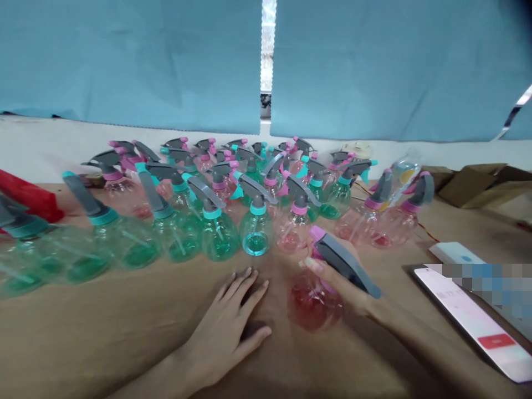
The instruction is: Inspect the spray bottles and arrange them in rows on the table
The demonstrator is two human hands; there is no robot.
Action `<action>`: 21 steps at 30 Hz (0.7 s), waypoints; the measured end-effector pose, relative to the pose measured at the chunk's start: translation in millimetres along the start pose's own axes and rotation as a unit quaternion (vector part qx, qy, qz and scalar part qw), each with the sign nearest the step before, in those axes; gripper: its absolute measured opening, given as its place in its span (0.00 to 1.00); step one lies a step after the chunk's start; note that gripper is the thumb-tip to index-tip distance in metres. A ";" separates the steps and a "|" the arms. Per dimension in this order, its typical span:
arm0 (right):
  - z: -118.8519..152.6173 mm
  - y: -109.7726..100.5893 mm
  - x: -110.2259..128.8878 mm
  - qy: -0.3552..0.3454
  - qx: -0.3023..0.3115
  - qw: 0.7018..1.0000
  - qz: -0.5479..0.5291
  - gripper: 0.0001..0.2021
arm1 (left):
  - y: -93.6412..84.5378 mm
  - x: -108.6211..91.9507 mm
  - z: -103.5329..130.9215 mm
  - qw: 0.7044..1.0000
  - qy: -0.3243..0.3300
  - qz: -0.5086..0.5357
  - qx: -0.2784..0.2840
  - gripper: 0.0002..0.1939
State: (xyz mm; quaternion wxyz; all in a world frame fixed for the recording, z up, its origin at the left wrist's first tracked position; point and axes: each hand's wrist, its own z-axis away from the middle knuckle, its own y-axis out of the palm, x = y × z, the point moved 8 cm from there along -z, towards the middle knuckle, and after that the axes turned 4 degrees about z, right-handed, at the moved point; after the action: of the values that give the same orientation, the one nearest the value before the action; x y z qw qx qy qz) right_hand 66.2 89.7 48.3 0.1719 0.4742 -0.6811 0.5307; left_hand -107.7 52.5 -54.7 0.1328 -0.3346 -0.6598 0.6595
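Observation:
My right hand (341, 277) is closed around the neck of a pink spray bottle (311, 305), just under its grey and pink trigger head. The bottle is tilted, with its nozzle toward the upper left. My left hand (228, 321) lies flat on the brown table (124, 343) with its fingers spread and nothing in it. In front of my hands stand green spray bottles (220, 235) in a row, with a pink spray bottle (291, 230) at the row's right end. Behind them are several more green and pink ones.
At the right lie a phone (469, 321) with a lit screen and a white box (457, 255). A clear plastic bottle (405, 169) and brown cardboard (482, 183) are at the back right. Something red (29, 197) is at the left. Blue cloth (137, 66) hangs behind.

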 end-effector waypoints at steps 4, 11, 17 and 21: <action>-2.8 3.1 2.1 -0.018 0.016 0.999 -0.044 0.08 | 0.2 0.5 -0.4 1.000 0.003 0.000 -0.005 0.31; -3.4 14.7 -15.2 0.006 0.004 0.994 -0.113 0.12 | 0.4 -1.2 -1.9 1.000 0.000 -0.002 -0.001 0.32; -4.8 16.1 -20.4 0.030 -0.010 0.990 -0.137 0.12 | -0.5 -1.6 -1.4 1.000 -0.002 0.000 -0.003 0.31; -5.2 12.9 -18.6 -0.001 -0.023 0.995 -0.097 0.13 | -0.6 -1.2 -1.6 1.000 -0.001 0.011 -0.005 0.32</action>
State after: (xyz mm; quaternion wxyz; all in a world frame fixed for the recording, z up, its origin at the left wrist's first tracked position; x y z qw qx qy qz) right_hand 63.2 102.7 29.3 0.2328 0.5346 -0.6442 0.4950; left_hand -106.0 53.1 -53.7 0.1233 -0.3413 -0.6597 0.6581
